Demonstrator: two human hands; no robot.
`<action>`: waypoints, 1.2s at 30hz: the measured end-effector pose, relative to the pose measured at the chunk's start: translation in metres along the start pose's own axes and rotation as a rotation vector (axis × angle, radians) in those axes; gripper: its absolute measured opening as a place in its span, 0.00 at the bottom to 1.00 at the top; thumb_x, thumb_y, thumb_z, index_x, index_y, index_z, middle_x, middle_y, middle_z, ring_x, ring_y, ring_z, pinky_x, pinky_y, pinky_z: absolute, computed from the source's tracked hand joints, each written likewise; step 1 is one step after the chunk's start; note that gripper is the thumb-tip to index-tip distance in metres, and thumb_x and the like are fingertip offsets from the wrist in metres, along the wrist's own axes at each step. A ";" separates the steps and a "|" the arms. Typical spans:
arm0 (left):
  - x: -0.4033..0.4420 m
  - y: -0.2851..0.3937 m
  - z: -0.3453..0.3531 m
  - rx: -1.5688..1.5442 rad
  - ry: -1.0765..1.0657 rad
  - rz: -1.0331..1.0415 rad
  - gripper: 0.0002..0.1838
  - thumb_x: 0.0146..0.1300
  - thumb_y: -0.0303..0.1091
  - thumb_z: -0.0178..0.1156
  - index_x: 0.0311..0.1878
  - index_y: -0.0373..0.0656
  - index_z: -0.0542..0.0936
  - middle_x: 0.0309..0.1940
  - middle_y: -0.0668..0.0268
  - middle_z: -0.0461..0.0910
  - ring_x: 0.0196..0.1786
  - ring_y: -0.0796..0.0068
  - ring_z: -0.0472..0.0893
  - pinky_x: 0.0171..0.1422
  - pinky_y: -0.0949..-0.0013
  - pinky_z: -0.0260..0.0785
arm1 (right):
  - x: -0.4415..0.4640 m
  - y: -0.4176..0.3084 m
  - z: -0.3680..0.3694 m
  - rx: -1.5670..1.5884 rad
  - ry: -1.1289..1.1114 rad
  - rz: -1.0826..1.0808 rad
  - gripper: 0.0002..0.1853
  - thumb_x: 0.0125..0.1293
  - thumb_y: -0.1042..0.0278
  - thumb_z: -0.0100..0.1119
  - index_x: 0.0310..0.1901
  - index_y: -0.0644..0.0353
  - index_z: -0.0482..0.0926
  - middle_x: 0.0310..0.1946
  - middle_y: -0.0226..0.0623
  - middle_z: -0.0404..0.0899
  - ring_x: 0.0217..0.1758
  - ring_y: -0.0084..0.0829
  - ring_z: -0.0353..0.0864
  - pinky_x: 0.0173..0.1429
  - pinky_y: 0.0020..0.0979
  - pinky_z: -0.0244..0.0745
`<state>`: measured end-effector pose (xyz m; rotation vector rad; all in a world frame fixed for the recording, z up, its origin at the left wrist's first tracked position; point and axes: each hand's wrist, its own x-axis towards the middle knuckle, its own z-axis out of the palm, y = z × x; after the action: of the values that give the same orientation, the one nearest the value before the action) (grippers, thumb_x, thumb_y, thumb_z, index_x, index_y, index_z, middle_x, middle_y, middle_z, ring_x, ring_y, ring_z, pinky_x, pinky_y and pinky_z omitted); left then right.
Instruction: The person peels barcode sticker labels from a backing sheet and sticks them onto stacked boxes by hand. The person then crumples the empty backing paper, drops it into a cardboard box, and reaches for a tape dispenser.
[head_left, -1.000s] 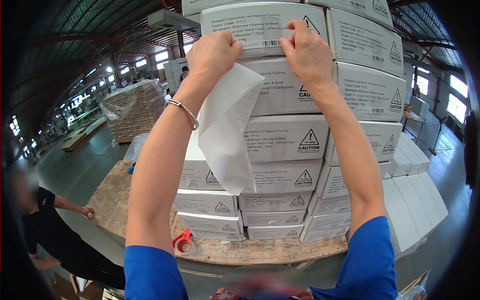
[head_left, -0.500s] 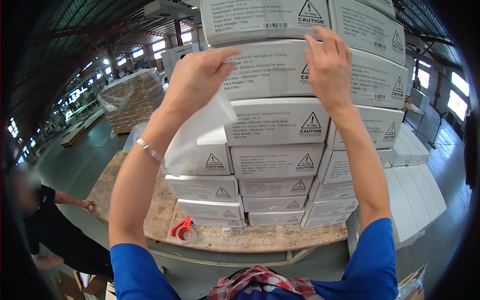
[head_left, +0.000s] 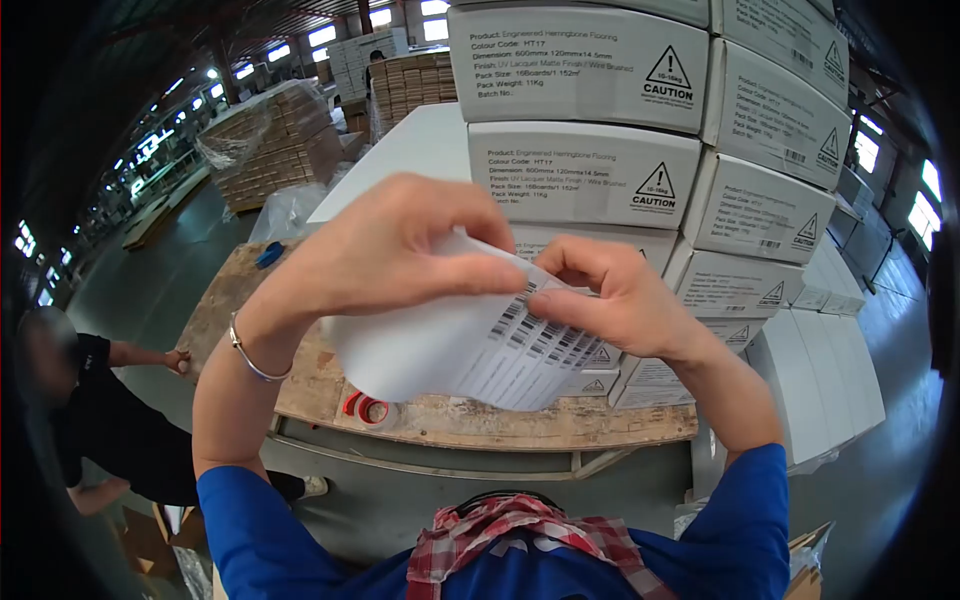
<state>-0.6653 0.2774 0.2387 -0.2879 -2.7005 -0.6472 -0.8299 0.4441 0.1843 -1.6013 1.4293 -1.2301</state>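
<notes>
A white sheet of barcode labels (head_left: 450, 355) hangs curved between my hands, with rows of barcodes along its right part. My left hand (head_left: 400, 245) grips its upper edge between thumb and fingers. At the sheet's right corner, my right hand (head_left: 610, 290) pinches near the barcodes with thumb and forefinger. Behind both hands rise stacked white flooring boxes (head_left: 570, 175) with printed text and caution triangles. The upper box (head_left: 580, 65) facing me shows no barcode on its front.
Under the boxes is a worn wooden table (head_left: 500, 420), with a red tape dispenser (head_left: 372, 409) near its front edge. A blue object (head_left: 269, 255) lies at its back left. A person in black (head_left: 110, 420) touches the table's left side. Wrapped pallets (head_left: 270, 150) stand behind.
Both hands have come down from the upper boxes and closer together, and my right hand now pinches the label sheet. The view has shifted, and the sheet's barcodes now face me.
</notes>
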 end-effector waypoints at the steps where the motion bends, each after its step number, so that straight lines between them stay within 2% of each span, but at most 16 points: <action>1: -0.002 -0.002 0.003 0.031 -0.073 -0.009 0.11 0.60 0.34 0.63 0.42 0.36 0.82 0.28 0.72 0.78 0.31 0.86 0.74 0.36 0.79 0.65 | 0.000 0.000 0.003 -0.039 0.035 0.010 0.10 0.62 0.72 0.62 0.43 0.65 0.77 0.37 0.33 0.78 0.44 0.18 0.74 0.47 0.24 0.72; 2: -0.004 -0.002 0.005 0.032 -0.070 -0.012 0.11 0.60 0.34 0.63 0.42 0.36 0.82 0.28 0.72 0.78 0.31 0.86 0.74 0.36 0.79 0.65 | 0.001 0.002 0.006 -0.040 0.030 0.009 0.10 0.62 0.72 0.62 0.43 0.65 0.77 0.37 0.33 0.78 0.44 0.18 0.74 0.47 0.24 0.72; 5: -0.008 0.001 0.010 -0.397 -0.151 -0.277 0.11 0.58 0.34 0.66 0.38 0.37 0.82 0.32 0.70 0.81 0.34 0.85 0.77 0.39 0.76 0.69 | 0.005 0.011 0.011 -0.259 0.270 -0.457 0.11 0.58 0.76 0.65 0.43 0.64 0.78 0.37 0.33 0.76 0.43 0.22 0.75 0.46 0.25 0.73; 6: -0.010 0.000 0.013 -0.396 -0.149 -0.276 0.11 0.58 0.34 0.66 0.38 0.37 0.82 0.32 0.70 0.81 0.34 0.85 0.77 0.39 0.76 0.69 | 0.005 0.009 0.011 -0.261 0.269 -0.458 0.11 0.58 0.76 0.65 0.43 0.64 0.78 0.37 0.33 0.76 0.43 0.22 0.75 0.46 0.25 0.73; 9: -0.013 -0.006 0.021 -0.781 -0.120 -0.367 0.12 0.59 0.36 0.65 0.42 0.39 0.82 0.33 0.71 0.82 0.35 0.86 0.78 0.38 0.76 0.70 | 0.004 -0.001 0.008 -0.447 0.173 -0.663 0.12 0.53 0.79 0.67 0.40 0.62 0.79 0.37 0.35 0.74 0.41 0.26 0.76 0.46 0.26 0.73; 13: -0.015 -0.007 0.025 -0.982 -0.099 -0.387 0.12 0.59 0.33 0.65 0.44 0.38 0.82 0.35 0.69 0.82 0.37 0.84 0.79 0.42 0.78 0.72 | 0.000 -0.005 0.007 -0.391 0.140 -0.643 0.10 0.52 0.80 0.68 0.37 0.61 0.80 0.38 0.35 0.74 0.41 0.27 0.76 0.47 0.27 0.73; 18: -0.020 -0.011 0.029 -1.066 -0.097 -0.381 0.13 0.59 0.30 0.65 0.47 0.38 0.81 0.37 0.68 0.82 0.39 0.84 0.79 0.46 0.79 0.73 | -0.001 -0.005 0.010 -0.411 0.183 -0.680 0.10 0.51 0.79 0.68 0.35 0.61 0.80 0.38 0.35 0.74 0.41 0.27 0.75 0.47 0.27 0.72; 21: -0.020 -0.011 0.031 -1.099 -0.009 -0.389 0.11 0.60 0.30 0.64 0.45 0.38 0.81 0.40 0.67 0.81 0.40 0.84 0.80 0.47 0.79 0.73 | -0.004 -0.005 0.005 -0.440 0.169 -0.698 0.09 0.53 0.81 0.66 0.36 0.62 0.78 0.37 0.35 0.74 0.41 0.27 0.75 0.46 0.26 0.72; 22: -0.020 -0.014 0.031 -1.099 -0.011 -0.386 0.11 0.60 0.30 0.64 0.45 0.38 0.81 0.40 0.67 0.81 0.40 0.84 0.80 0.47 0.79 0.73 | -0.006 -0.004 0.001 -0.442 0.171 -0.698 0.09 0.53 0.81 0.66 0.36 0.62 0.78 0.37 0.35 0.74 0.41 0.27 0.75 0.46 0.26 0.72; 25: -0.021 -0.033 0.032 -0.967 0.234 -0.350 0.11 0.60 0.31 0.64 0.44 0.38 0.80 0.41 0.67 0.80 0.41 0.82 0.80 0.47 0.78 0.73 | -0.009 -0.001 -0.020 -0.393 0.292 -0.745 0.08 0.57 0.82 0.62 0.38 0.64 0.75 0.38 0.34 0.74 0.43 0.24 0.74 0.47 0.24 0.71; 26: -0.019 -0.038 0.033 -0.966 0.233 -0.349 0.11 0.60 0.31 0.64 0.44 0.38 0.80 0.41 0.67 0.80 0.41 0.82 0.80 0.47 0.78 0.73 | -0.011 -0.003 -0.023 -0.394 0.293 -0.746 0.08 0.57 0.82 0.62 0.38 0.64 0.75 0.38 0.34 0.74 0.43 0.24 0.74 0.47 0.24 0.71; 28: -0.014 -0.042 0.033 -0.539 0.419 -0.189 0.11 0.59 0.33 0.65 0.42 0.38 0.78 0.40 0.68 0.80 0.39 0.81 0.80 0.46 0.76 0.73 | -0.015 -0.010 -0.027 -0.373 0.526 -0.663 0.05 0.63 0.81 0.58 0.40 0.66 0.74 0.37 0.31 0.74 0.42 0.20 0.74 0.46 0.21 0.70; 29: -0.011 -0.043 0.033 -0.322 0.505 -0.107 0.12 0.59 0.33 0.65 0.42 0.38 0.78 0.39 0.68 0.79 0.38 0.81 0.80 0.46 0.76 0.74 | -0.014 -0.011 -0.029 -0.373 0.527 -0.664 0.05 0.63 0.81 0.58 0.40 0.66 0.74 0.37 0.31 0.74 0.42 0.20 0.74 0.46 0.21 0.70; 33: -0.004 -0.030 0.042 -0.340 0.587 -0.021 0.10 0.59 0.33 0.64 0.39 0.37 0.77 0.36 0.68 0.79 0.36 0.81 0.79 0.42 0.73 0.73 | -0.011 -0.014 -0.033 -0.411 0.707 -0.576 0.03 0.66 0.80 0.55 0.40 0.65 0.74 0.36 0.29 0.74 0.40 0.17 0.73 0.46 0.19 0.69; 36: 0.003 -0.017 0.046 -0.224 0.607 0.001 0.08 0.60 0.31 0.63 0.37 0.37 0.77 0.34 0.67 0.79 0.34 0.81 0.78 0.40 0.73 0.72 | -0.007 -0.008 -0.037 -0.325 0.759 -0.562 0.04 0.63 0.76 0.61 0.37 0.65 0.76 0.33 0.27 0.77 0.37 0.17 0.74 0.47 0.21 0.70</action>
<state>-0.6862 0.2841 0.1944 -0.1189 -2.0530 -0.8743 -0.8615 0.4565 0.2028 -1.9391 1.7425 -2.1951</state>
